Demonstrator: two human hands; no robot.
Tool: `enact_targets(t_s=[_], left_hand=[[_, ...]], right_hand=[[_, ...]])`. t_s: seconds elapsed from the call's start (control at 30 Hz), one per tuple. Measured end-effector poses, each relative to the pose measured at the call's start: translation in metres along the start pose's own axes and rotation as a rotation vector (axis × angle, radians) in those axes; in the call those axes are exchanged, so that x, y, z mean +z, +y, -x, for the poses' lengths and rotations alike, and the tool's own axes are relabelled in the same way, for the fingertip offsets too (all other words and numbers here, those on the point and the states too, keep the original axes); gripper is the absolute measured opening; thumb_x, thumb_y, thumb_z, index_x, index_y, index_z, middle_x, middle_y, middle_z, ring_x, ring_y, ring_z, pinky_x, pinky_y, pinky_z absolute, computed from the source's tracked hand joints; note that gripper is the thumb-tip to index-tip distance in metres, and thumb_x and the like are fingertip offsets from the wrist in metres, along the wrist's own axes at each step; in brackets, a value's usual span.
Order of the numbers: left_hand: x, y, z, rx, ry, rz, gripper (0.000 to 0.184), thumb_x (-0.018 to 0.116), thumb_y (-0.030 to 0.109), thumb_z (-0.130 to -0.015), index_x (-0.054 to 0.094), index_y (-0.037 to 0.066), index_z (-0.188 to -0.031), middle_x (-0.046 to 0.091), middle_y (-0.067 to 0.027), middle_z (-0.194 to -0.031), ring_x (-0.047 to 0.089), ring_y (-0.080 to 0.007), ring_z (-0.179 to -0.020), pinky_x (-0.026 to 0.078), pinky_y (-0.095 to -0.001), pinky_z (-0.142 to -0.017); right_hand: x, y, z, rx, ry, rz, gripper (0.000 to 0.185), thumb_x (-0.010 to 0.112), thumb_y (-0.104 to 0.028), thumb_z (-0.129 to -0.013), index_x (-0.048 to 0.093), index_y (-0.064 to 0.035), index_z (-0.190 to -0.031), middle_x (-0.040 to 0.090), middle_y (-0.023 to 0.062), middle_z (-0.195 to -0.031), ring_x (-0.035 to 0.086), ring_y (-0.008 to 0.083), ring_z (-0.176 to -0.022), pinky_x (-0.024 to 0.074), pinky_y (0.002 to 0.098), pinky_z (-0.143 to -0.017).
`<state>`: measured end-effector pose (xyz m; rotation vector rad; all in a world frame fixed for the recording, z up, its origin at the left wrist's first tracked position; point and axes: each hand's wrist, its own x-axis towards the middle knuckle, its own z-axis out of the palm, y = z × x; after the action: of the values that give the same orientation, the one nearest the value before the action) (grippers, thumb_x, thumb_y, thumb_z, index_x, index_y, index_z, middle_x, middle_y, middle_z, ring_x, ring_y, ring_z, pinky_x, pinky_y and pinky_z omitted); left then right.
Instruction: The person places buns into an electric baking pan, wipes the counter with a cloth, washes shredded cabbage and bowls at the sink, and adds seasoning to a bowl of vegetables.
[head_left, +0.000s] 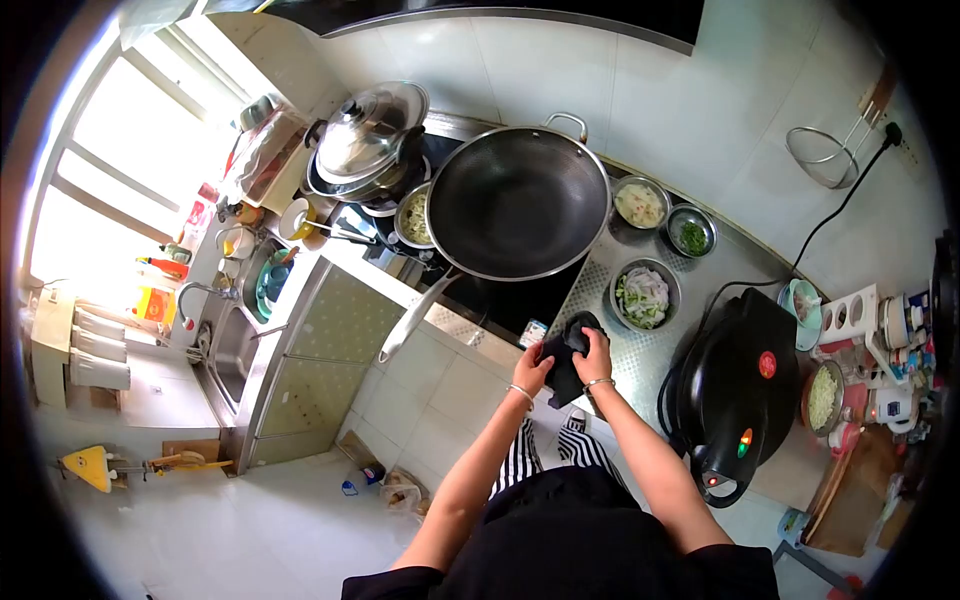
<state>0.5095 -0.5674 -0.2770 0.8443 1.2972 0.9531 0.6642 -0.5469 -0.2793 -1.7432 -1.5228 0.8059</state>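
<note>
Both my hands grip a crumpled black cloth (563, 372) in front of my body, at the counter's front edge. My left hand (530, 369) is closed on the cloth's left side. On the other side my right hand (595, 360) bunches the fabric between its fingers. Beyond them a large dark wok (520, 205) rests on the stove, its long handle (415, 320) pointing toward me on the left. Just past my right hand stands a metal bowl of sliced pale and green vegetables (645, 297).
Behind are a bowl of pale chopped food (640, 204) and one of chopped greens (692, 236). A black electric griddle (735, 385) sits right, its cord running to the wall. Left are a lidded steel pot (370, 145), a bowl of shreds (413, 216) and the sink (235, 360).
</note>
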Motion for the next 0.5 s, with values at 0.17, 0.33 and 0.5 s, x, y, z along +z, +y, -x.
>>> enact_targets(t_s=[0.17, 0.33, 0.5], left_hand=[[-0.014, 0.010, -0.006, -0.048, 0.031, -0.248, 0.055, 0.062, 0.013, -0.084, 0.037, -0.008, -0.130, 0.056, -0.0190, -0.118, 0.055, -0.0229, -0.109, 0.043, -0.0293, -0.092], [-0.051, 0.151, 0.033, 0.246, -0.166, -0.089, 0.048, 0.059, 0.008, -0.086, 0.042, -0.001, -0.131, 0.054, -0.0146, -0.122, 0.054, -0.0207, -0.110, 0.044, -0.0293, -0.091], [-0.136, 0.210, -0.008, 0.442, -0.039, -0.107, 0.050, 0.060, 0.009, -0.086, 0.042, 0.001, -0.131, 0.051, -0.0159, -0.125, 0.047, -0.0224, -0.118, 0.038, -0.0325, -0.097]], right_hand=[[0.001, -0.034, -0.003, -0.055, 0.150, 0.173, 0.046, 0.059, -0.002, -0.068, 0.052, -0.0056, -0.113, 0.046, 0.0197, -0.126, 0.041, 0.0392, -0.118, 0.0329, 0.0417, -0.102], [0.038, -0.113, -0.008, 0.068, -0.021, -0.726, 0.041, 0.056, -0.018, -0.087, 0.046, 0.0005, -0.122, 0.056, 0.0137, -0.116, 0.055, 0.0227, -0.105, 0.0462, 0.0289, -0.084], [0.075, -0.198, -0.033, 0.606, -0.288, -1.290, 0.055, 0.061, -0.042, -0.086, 0.045, -0.0036, -0.122, 0.055, 0.0100, -0.115, 0.057, 0.0185, -0.100, 0.0493, 0.0318, -0.080]])
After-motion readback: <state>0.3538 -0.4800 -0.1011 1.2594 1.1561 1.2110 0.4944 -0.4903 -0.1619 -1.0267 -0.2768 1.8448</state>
